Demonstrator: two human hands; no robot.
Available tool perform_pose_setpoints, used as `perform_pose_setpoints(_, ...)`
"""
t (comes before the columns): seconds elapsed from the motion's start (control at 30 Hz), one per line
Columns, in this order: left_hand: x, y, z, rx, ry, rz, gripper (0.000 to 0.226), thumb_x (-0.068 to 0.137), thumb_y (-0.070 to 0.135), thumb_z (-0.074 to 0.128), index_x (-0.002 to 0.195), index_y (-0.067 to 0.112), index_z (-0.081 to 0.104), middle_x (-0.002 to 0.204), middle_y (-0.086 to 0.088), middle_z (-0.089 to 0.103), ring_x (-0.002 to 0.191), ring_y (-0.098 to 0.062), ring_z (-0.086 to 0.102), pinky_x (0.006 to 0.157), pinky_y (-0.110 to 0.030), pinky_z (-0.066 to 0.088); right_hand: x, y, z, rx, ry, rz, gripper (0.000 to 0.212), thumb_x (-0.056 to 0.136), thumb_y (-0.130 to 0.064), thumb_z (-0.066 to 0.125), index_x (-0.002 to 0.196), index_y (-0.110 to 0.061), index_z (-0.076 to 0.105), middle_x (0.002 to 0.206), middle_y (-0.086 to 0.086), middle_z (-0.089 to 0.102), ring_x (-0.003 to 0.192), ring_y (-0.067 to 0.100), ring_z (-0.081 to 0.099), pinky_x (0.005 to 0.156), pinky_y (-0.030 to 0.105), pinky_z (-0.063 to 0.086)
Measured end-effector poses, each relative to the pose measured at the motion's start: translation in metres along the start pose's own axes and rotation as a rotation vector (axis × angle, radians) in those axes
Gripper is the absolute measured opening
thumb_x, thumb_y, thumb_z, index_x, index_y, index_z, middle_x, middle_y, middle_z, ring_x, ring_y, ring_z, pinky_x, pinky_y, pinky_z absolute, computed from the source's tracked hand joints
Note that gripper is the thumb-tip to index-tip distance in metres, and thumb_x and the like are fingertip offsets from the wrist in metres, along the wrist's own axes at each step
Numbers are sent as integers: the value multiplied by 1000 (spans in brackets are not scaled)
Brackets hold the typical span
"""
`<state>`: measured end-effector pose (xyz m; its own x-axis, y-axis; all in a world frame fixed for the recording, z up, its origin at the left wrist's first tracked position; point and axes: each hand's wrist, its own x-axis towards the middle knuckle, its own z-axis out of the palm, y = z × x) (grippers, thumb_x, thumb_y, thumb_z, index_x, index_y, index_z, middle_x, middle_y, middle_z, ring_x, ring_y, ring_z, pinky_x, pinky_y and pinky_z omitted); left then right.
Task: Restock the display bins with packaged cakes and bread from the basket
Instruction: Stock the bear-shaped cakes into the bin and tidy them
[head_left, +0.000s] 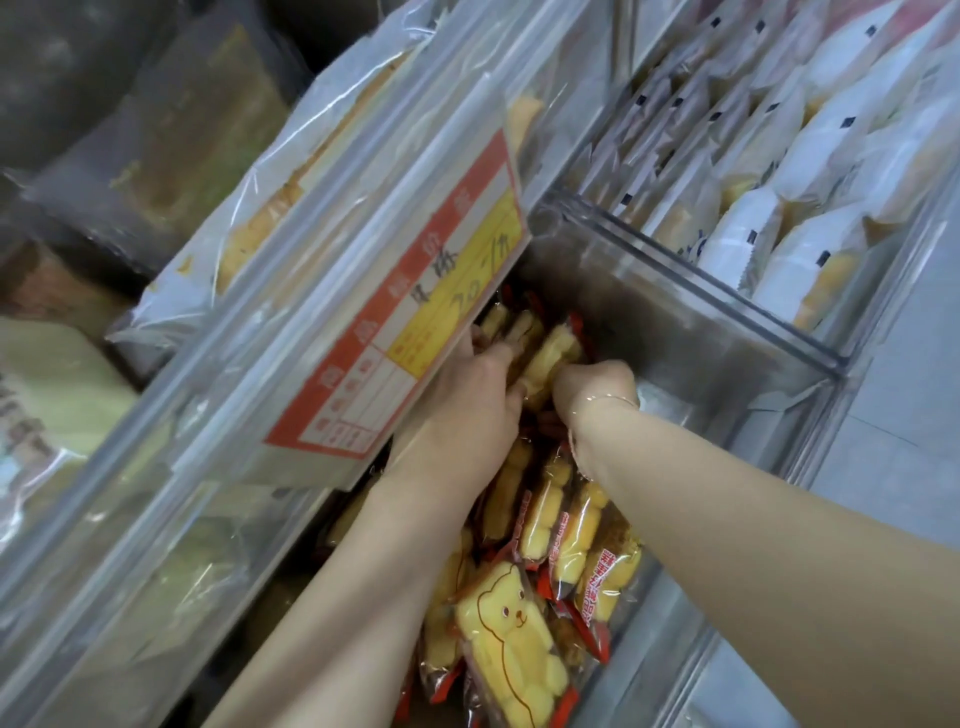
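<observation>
Both my hands reach deep into a clear plastic display bin (727, 332) full of yellow bear-shaped cakes in clear wrappers with red ends. My left hand (478, 384) lies along the left side of the stack, its fingers reaching forward among the packs under a price card. My right hand (592, 384) is curled round one wrapped cake (550, 358) at the far end of the row. More bear cakes (514, 639) stand and lie in the near part of the bin, under my forearms. No basket shows.
A red, white and yellow price card (415, 312) on the raised clear lid overhangs the bin's left side. A neighbouring bin (779, 171) at the upper right holds several white-wrapped pastries. Bagged goods (234, 208) lie at the left behind the lid.
</observation>
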<state>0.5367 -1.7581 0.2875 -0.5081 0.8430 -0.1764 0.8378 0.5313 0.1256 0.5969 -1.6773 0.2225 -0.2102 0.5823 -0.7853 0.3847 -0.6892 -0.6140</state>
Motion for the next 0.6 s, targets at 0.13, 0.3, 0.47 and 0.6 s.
perform_pose_setpoints(0.13, 1, 0, 4, 0, -16, -29, 41, 95, 37, 52, 136, 31, 49, 138, 2, 39, 129, -19, 39, 101, -34, 39, 2, 6, -12, -83, -10, -14, 43, 86, -14, 52, 127, -4, 48, 119, 18, 60, 106, 35, 60, 93, 46, 49)
perform_pose_setpoints(0.3, -17, 0, -4, 113, -13, -159, 56, 89, 51, 56, 133, 20, 41, 133, -8, 43, 122, -27, 47, 96, -42, 46, -4, -9, -20, -359, -121, -220, 40, 79, -11, 72, 114, -9, 52, 106, 17, 64, 95, 32, 65, 85, 44, 54)
perform_pose_setpoints(0.47, -39, -8, -1, 79, -262, -233, 77, 88, 50, 58, 146, 22, 17, 145, -11, 31, 131, -32, 39, 102, -44, 41, -9, -37, -42, -827, -299, -219, 30, 84, -18, 66, 109, -2, 60, 101, 15, 65, 85, 27, 63, 52, 26, 53)
perform_pose_setpoints(0.6, -38, -13, 0, 70, -252, -177, 74, 89, 37, 63, 147, 24, 19, 146, -10, 31, 131, -31, 39, 101, -44, 43, -23, -29, -56, -992, -423, -79, 17, 87, -13, 57, 100, -3, 63, 102, 19, 68, 92, 30, 68, 70, 42, 59)
